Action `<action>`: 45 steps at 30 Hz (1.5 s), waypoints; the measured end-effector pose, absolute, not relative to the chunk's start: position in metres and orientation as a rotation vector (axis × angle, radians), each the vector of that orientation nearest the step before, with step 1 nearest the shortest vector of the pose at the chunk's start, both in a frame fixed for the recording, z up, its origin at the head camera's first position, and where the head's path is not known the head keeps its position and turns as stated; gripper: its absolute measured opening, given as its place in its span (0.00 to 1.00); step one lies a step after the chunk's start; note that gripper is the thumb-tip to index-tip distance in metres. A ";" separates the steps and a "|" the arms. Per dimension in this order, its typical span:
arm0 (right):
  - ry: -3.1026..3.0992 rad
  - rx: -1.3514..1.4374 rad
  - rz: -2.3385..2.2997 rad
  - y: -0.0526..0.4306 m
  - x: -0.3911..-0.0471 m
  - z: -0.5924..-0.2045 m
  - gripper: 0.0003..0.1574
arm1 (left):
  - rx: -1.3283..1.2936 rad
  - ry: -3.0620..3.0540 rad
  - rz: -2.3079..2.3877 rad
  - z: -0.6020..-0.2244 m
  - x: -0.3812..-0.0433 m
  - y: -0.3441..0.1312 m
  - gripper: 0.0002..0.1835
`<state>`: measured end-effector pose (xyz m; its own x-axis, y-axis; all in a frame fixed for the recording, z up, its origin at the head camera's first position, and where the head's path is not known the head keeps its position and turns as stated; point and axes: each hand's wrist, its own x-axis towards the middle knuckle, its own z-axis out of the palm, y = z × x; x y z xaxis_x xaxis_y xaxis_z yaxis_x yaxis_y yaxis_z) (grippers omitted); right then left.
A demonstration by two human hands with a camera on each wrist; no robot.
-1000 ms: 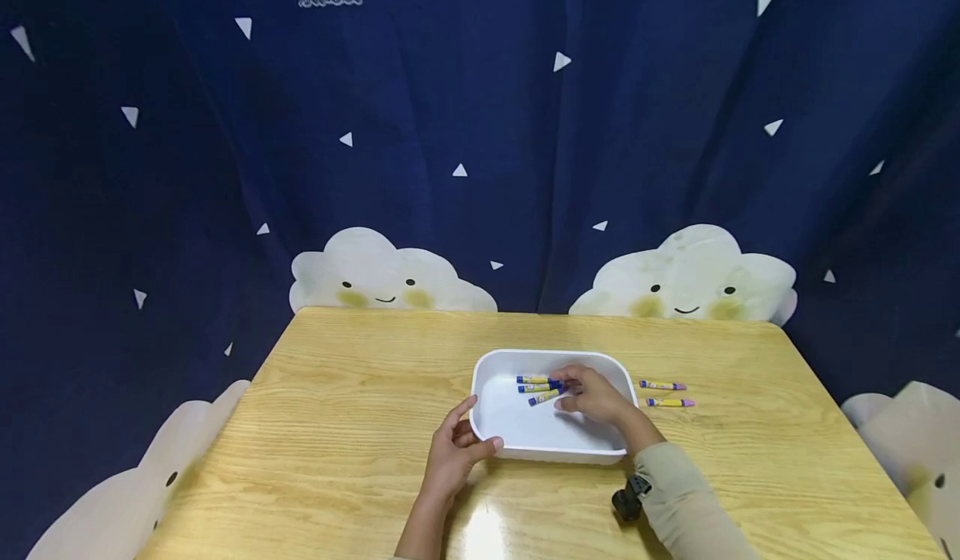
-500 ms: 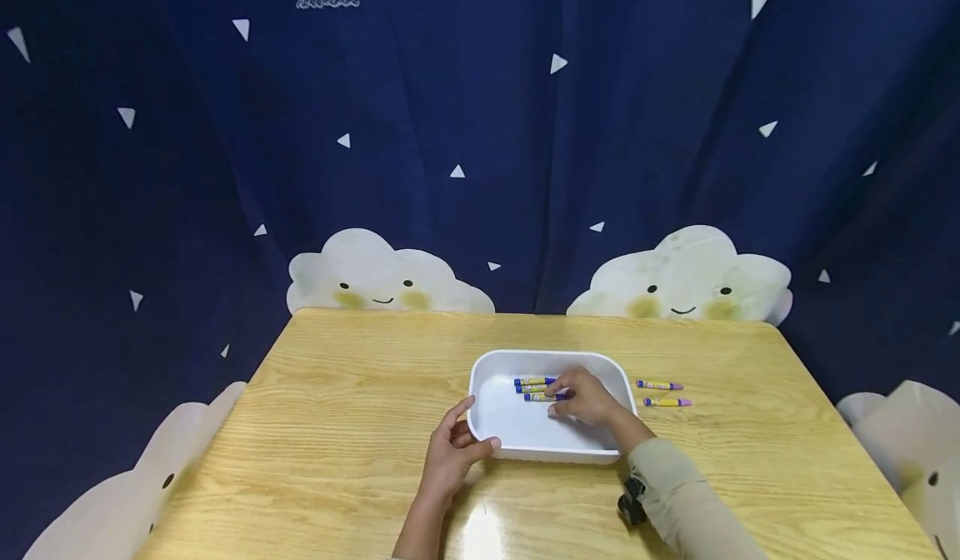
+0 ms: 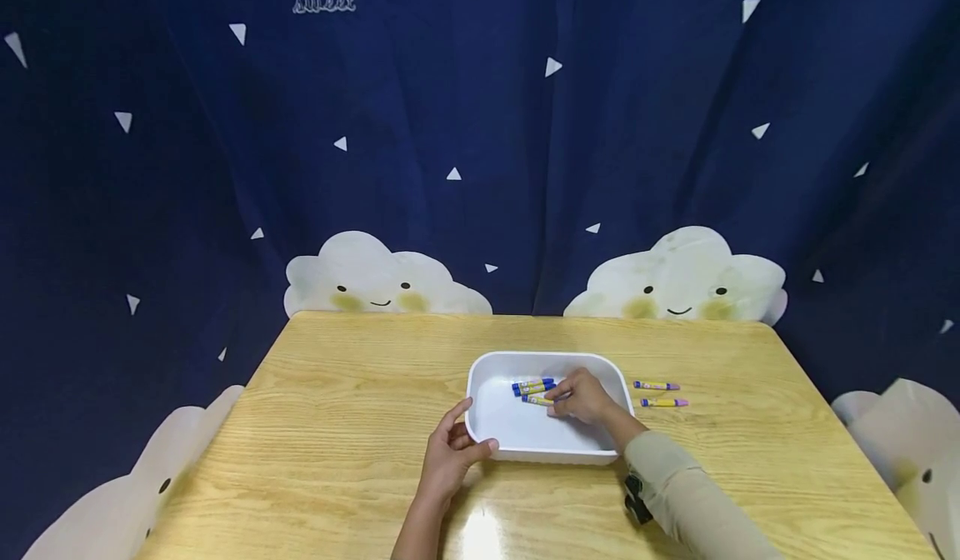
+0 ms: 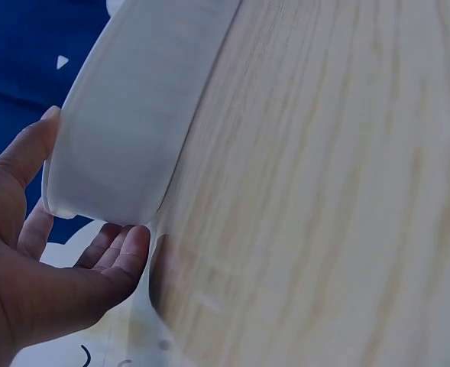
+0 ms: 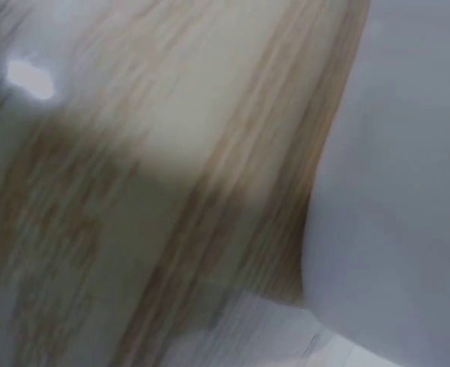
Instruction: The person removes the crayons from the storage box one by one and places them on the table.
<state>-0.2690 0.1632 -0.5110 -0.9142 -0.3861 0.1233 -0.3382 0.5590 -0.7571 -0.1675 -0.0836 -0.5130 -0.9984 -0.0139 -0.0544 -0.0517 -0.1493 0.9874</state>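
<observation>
The right hand [image 3: 583, 398] reaches into the white tray [image 3: 525, 432], its index finger bent over the right end of the nearest crayon [image 3: 536, 399] and the thumb set lower and apart; whether it pinches the crayon, I cannot tell. The left hand [image 3: 447, 457] grips the tray's near left corner, thumb on the near rim and fingers along the left side; the left wrist view shows fingertips against the outer wall. Just beyond the nearest crayon, two blue-ended yellow crayons [image 3: 532, 384] lie close together on the tray floor. A beige sleeve [image 3: 697, 493] covers the right forearm, with a black device [image 3: 637, 506] at the wrist. Right of the tray, two pink-tipped crayons [image 3: 664, 403] lie apart, roughly parallel, on the wooden counter [image 3: 360, 427]. Behind its far edge hangs a dark blue curtain [image 3: 420, 68] printed with white triangles and smiling clouds [image 3: 360, 264].
</observation>
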 end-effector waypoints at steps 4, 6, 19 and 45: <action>2.752 -0.543 -1.279 0.161 -0.268 -0.511 0.08 | -0.093 2.041 2.349 -0.512 -0.168 -0.084 0.43; 2.769 -0.506 -1.262 0.160 -0.268 -0.512 0.07 | -0.096 2.046 2.346 -0.512 -0.168 -0.085 0.43; 2.762 -0.599 -1.277 0.160 -0.269 -0.512 0.04 | -0.129 2.029 2.342 -0.512 -0.168 -0.084 0.43; 2.755 -0.643 -1.674 0.177 -0.221 -0.480 0.07 | -0.090 2.017 2.338 -0.514 -0.169 -0.084 0.42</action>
